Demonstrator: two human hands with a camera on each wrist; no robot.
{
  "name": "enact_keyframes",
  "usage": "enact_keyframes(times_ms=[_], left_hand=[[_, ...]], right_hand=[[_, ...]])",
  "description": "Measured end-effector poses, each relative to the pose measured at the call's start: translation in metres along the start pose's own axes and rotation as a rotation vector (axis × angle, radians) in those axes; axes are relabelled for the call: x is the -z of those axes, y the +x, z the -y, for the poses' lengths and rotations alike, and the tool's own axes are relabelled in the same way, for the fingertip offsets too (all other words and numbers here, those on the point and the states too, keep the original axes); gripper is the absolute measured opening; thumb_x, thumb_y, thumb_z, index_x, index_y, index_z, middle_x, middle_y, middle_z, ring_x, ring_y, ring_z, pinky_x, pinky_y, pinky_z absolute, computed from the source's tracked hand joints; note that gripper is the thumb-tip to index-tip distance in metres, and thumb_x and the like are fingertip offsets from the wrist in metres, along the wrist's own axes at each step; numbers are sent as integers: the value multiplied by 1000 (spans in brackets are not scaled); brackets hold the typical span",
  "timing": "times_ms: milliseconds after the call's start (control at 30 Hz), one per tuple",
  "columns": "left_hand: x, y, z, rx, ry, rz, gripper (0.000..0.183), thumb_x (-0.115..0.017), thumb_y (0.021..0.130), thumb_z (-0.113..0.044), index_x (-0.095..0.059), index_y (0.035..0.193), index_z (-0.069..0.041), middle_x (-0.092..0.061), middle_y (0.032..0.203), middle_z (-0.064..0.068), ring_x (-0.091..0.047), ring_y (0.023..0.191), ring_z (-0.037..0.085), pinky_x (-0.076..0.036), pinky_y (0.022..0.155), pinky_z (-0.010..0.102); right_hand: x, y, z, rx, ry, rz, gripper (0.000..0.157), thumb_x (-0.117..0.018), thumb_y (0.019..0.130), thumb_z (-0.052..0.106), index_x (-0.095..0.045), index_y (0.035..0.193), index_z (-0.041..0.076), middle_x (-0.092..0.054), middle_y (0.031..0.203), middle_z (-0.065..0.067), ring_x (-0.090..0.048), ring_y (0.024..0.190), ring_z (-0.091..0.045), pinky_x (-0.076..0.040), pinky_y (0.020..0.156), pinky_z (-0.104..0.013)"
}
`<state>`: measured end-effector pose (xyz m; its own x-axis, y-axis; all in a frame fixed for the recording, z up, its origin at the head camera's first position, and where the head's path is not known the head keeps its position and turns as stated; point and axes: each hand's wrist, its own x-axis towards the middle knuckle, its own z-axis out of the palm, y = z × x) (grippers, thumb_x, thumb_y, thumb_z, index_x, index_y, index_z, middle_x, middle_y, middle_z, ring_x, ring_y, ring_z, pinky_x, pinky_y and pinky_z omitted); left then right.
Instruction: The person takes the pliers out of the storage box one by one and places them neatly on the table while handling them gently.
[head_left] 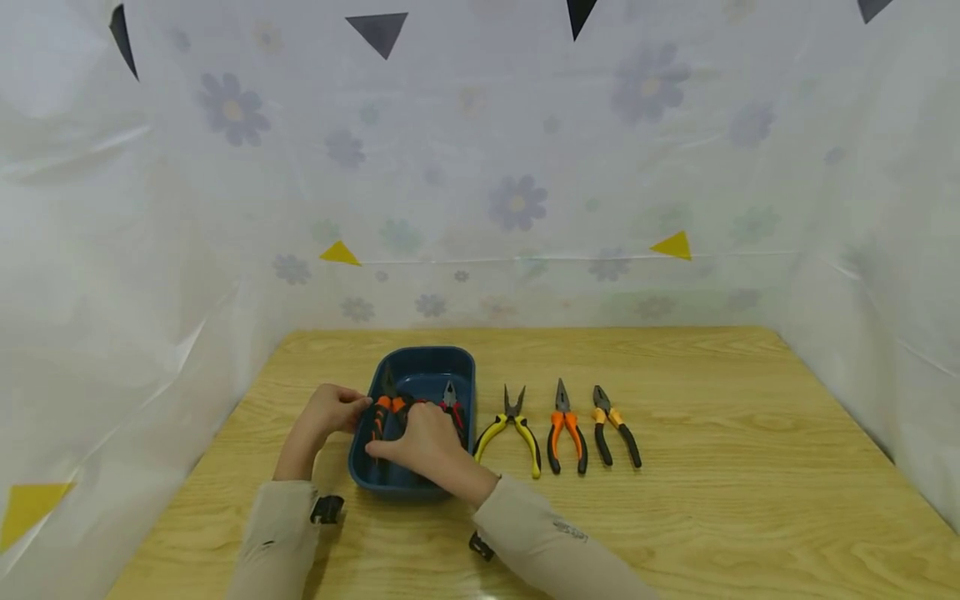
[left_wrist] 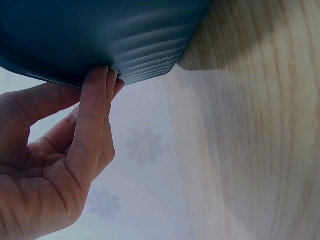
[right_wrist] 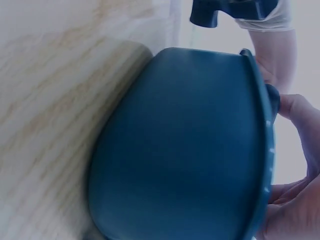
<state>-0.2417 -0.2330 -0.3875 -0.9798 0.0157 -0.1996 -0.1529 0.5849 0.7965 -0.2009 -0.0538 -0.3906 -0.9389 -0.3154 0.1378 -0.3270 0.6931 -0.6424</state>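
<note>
A dark blue plastic bin stands on the table. My left hand pinches its left rim, thumb on one side and fingers against the outer wall, as the left wrist view shows. Inside lie pliers with orange and black handles, jaws pointing away. My right hand reaches over the near side of the bin and grips these pliers, covering part of their handles. In the right wrist view its thumb meets a dark handle end just above the rim. Red and black pliers lie on the bin's right side, partly hidden by the hand.
Right of the bin, three pliers lie in a row: yellow and black ones close to its wall, orange and black ones, and ones with light orange and black handles. A flowered white sheet encloses the wooden table.
</note>
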Motion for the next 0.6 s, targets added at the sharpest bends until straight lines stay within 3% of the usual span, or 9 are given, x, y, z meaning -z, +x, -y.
enact_keyframes(times_ms=[367,467,600], left_hand=[[-1,0,1,-11,-11,-19,30,-53,89,-14,-59,104,11,-64,76,10,-61,65,17,-53,65,38],[-1,1,1,-9,-14,-22,30,-54,89,-14,-59,104,11,-64,76,11,-61,65,17,-53,66,38],[-1,1,0,-12,-22,-21,30,-54,89,-14,-59,104,12,-64,77,12,-61,65,18,-53,65,37]], right_hand=[[20,-10,-3,38,61,-2,54,-67,68,54,-35,49,15,-22,42,5,-22,33,-9,-18,31,-20],[25,-12,-5,48,59,0,51,-66,68,55,-43,52,13,-26,43,5,-25,34,-9,-21,31,-20],[32,-17,-7,37,67,9,51,-66,67,57,-59,69,6,-39,49,3,-34,39,-10,-28,34,-20]])
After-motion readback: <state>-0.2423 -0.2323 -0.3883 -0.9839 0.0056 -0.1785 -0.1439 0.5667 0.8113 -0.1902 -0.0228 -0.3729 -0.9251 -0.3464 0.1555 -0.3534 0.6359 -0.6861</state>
